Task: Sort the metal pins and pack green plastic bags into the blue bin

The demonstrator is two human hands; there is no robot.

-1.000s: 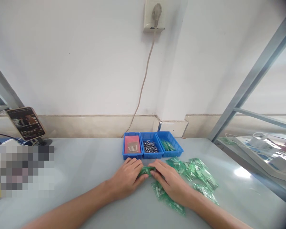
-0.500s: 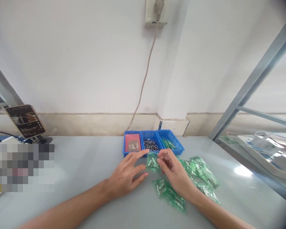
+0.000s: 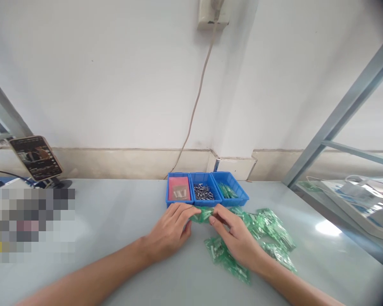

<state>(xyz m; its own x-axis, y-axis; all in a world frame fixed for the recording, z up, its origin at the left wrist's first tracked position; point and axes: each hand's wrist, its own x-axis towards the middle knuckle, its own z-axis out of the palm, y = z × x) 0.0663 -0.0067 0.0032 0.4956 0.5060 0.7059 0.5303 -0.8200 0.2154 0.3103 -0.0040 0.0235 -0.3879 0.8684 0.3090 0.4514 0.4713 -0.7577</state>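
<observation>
A small green plastic bag [image 3: 205, 213] with pale metal pieces inside is held between both hands, just in front of the blue bins. My left hand [image 3: 172, 227] is closed on the bag's left end, thumb bent under. The fingers and thumb of my right hand [image 3: 234, 233] pinch its right end. More filled green bags [image 3: 270, 227] lie in a pile to the right of my right hand. Others [image 3: 226, 259] rest on the table below that hand and are partly covered by it.
Three blue bins stand side by side: one with a pink sheet and a clear packet [image 3: 179, 192], one with small metal parts [image 3: 203, 192], one with green bags [image 3: 227, 190]. A phone [image 3: 36, 157] stands at the left. A metal frame post [image 3: 338, 112] rises at the right.
My left hand, which was open beside the bag, has closed on its left end. The bag now looks folded or tilted flatter between both hands.
</observation>
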